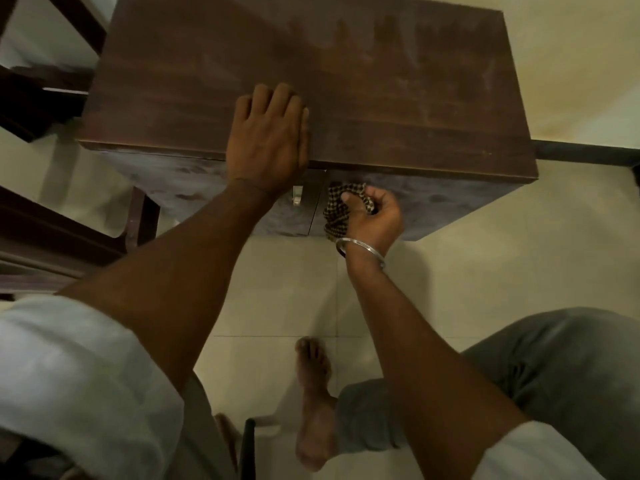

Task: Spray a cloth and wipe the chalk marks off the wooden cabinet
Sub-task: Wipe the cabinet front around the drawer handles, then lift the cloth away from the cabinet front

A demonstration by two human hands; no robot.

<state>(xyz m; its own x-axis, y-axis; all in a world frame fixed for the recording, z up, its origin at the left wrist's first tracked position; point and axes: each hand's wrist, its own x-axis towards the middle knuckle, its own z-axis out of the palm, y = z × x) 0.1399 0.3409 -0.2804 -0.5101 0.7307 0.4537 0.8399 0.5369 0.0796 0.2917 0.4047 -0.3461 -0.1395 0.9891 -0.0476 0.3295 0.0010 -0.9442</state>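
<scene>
A dark wooden cabinet (398, 98) stands against the wall, seen from above. Its top shows pale smeared streaks, and its front doors carry whitish chalky smudges. My left hand (270, 136) rests flat on the front edge of the top, fingers straight. My right hand (375, 213), with a metal bangle at the wrist, grips a bunched checkered cloth (337, 216) against the upper part of the right door, just under the top's edge. A small metal handle (297, 195) shows on the left door. No spray bottle is in view.
Dark wooden furniture (41, 98) stands to the left of the cabinet. The floor is pale tile (284, 289). My bare foot (315, 393) and bent knee in grey trousers (561, 368) are below the cabinet. A thin dark upright object (248, 445) stands near the bottom edge.
</scene>
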